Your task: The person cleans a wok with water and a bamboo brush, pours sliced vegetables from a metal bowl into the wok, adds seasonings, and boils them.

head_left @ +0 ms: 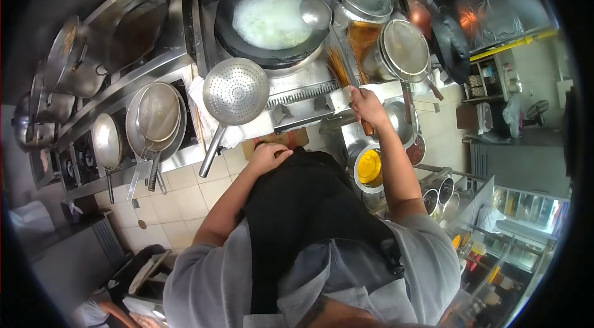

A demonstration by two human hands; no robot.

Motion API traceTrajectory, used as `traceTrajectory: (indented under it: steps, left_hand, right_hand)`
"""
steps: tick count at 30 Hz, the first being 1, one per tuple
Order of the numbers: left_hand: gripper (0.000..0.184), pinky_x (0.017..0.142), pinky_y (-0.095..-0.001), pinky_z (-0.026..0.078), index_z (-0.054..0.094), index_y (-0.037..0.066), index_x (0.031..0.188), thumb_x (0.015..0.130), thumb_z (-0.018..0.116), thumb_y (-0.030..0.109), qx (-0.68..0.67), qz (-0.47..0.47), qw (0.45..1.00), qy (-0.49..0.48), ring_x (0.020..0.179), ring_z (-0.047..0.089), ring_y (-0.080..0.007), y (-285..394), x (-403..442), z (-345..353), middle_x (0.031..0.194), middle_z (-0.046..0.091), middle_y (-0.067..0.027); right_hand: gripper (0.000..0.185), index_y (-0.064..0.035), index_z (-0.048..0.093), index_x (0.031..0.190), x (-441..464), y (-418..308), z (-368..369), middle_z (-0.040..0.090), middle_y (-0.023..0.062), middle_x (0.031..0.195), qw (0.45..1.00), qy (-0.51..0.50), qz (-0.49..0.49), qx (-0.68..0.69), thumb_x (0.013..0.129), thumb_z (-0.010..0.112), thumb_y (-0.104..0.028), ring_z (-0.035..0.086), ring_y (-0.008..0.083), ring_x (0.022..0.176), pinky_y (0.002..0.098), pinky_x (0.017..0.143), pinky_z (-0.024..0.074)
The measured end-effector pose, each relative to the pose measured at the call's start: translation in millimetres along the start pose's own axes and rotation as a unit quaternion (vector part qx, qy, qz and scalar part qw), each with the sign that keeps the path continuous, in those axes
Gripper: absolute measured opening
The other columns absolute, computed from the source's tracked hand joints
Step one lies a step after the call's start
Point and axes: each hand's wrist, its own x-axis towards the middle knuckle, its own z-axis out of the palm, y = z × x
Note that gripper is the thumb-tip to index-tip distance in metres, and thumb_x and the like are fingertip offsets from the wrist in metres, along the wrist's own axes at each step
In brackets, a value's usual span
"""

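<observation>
My right hand (367,109) is closed round the handle of a ladle (316,14), and the wooden end of that handle sticks out below my fist. The ladle's round metal bowl is over the right side of a large black wok (226,34). Pale, foamy, steaming liquid (269,19) fills the middle of the wok. At my waist, beside the black apron (303,198), my left hand (270,158) is curled with its thumb showing. What its fingers hold, if anything, is hidden. A perforated skimmer (236,92) lies on the stove's front edge, above my left hand.
Mesh strainers (404,48) rest on pots right of the wok, near a bamboo brush (338,67). A bowl of yellow liquid (370,167) stands under my right forearm. Several pans and strainers (159,111) lie at left. Another person's arm (117,312) shows at bottom left.
</observation>
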Motion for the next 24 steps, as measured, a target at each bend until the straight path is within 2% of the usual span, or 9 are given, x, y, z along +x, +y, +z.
traceTrajectory:
  steps: [7,9,11,15,18,19,21,22,24]
  left_hand:
    - [0.031,0.069,-0.0353,0.057,0.077,0.004,0.097,0.093,0.072,0.035,-0.046,-0.019,0.998,-0.032,0.072,0.072,-0.0253,-10.7,-15.4,-24.2,0.084,0.074,-0.0148]
    - [0.029,0.069,-0.0333,0.056,0.076,0.003,0.101,0.095,0.073,0.031,-0.049,-0.023,0.997,-0.048,0.072,0.07,-0.0217,-13.7,-17.7,-30.1,0.086,0.075,-0.0128]
    - [0.029,0.069,-0.0331,0.056,0.076,0.003,0.101,0.095,0.073,0.031,-0.052,-0.025,0.997,-0.052,0.071,0.07,-0.0211,-17.8,-18.7,-33.8,0.086,0.075,-0.0126]
    - [0.027,0.069,-0.0323,0.056,0.076,0.003,0.101,0.095,0.073,0.03,-0.054,-0.009,0.997,-0.055,0.071,0.07,-0.0187,-18.8,-21.3,-39.6,0.086,0.075,-0.0111]
    - [0.027,0.069,-0.0317,0.055,0.076,0.003,0.101,0.095,0.073,0.029,-0.067,-0.017,0.995,-0.071,0.071,0.069,-0.0173,-20.8,-21.1,-38.3,0.085,0.075,-0.01]
    - [0.027,0.069,-0.0317,0.055,0.076,0.003,0.101,0.095,0.073,0.029,-0.061,-0.014,0.995,-0.073,0.071,0.069,-0.0173,-20.4,-20.6,-37.6,0.085,0.075,-0.01]
    - [0.029,0.066,-0.0329,0.057,0.077,0.003,0.096,0.094,0.073,0.032,-0.074,0.003,0.996,-0.044,0.067,0.071,-0.0213,-18.5,-19.6,-36.5,0.081,0.074,-0.0126]
    - [0.028,0.067,-0.0317,0.056,0.076,0.002,0.098,0.095,0.072,0.031,-0.074,-0.005,0.996,-0.042,0.068,0.071,-0.019,-18.0,-19.3,-36.7,0.08,0.074,-0.0121]
    - [0.029,0.068,-0.031,0.056,0.076,0.001,0.098,0.096,0.072,0.03,-0.075,-0.013,0.996,-0.038,0.069,0.07,-0.0172,-10.8,-16.8,-42.5,0.08,0.074,-0.0112]
  right_hand:
    - [0.044,-0.0004,0.053,0.093,-22.8,-38.9,22.0,0.047,0.0003,0.061,0.995,-0.059,0.067,0.043,0.106,0.052,-0.042,0.045,0.0113,0.044,0.0303,0.04,0.0421]
    - [0.043,-0.0003,0.054,0.094,-31.5,-54.0,28.4,0.046,0.0,0.061,0.993,-0.064,0.086,0.05,0.106,0.052,-0.042,0.044,0.0108,0.044,0.0298,0.04,0.0414]
    - [0.043,-0.0008,0.055,0.095,-40.6,-73.3,34.9,0.045,-0.0018,0.06,0.982,-0.087,0.135,0.097,0.107,0.051,-0.043,0.043,0.0094,0.043,0.029,0.039,0.0406]
    - [0.04,-0.0023,0.054,0.094,-41.4,-96.5,38.7,0.042,-0.0046,0.058,0.954,-0.138,0.166,0.206,0.108,0.05,-0.04,0.04,0.0055,0.041,0.0241,0.036,0.0357]
    - [0.041,-0.0011,0.052,0.096,-24.2,-90.4,39.6,0.044,-0.0042,0.059,0.798,-0.296,0.244,0.465,0.11,0.044,-0.039,0.041,0.0049,0.041,0.0206,0.032,0.0342]
    - [0.041,-0.0011,0.052,0.096,-22.9,-88.5,41.6,0.044,-0.0042,0.059,0.797,-0.297,0.238,0.469,0.11,0.044,-0.039,0.041,0.0049,0.041,0.0206,0.032,0.0342]
    - [0.042,0.0012,0.051,0.097,-23.9,-91.6,48.5,0.044,-0.0037,0.061,0.708,-0.353,0.246,0.56,0.11,0.044,-0.038,0.041,0.0059,0.041,0.022,0.032,0.0374]
    - [0.042,0.0026,0.051,0.098,-24.5,-92.3,50.8,0.045,-0.0032,0.062,0.684,-0.376,0.23,0.581,0.11,0.044,-0.037,0.041,0.0064,0.041,0.0227,0.032,0.0382]
    - [0.042,0.003,0.051,0.099,-32.7,-99.7,50.7,0.045,-0.0031,0.062,0.673,-0.386,0.21,0.595,0.11,0.044,-0.037,0.041,0.0065,0.041,0.0227,0.032,0.0382]
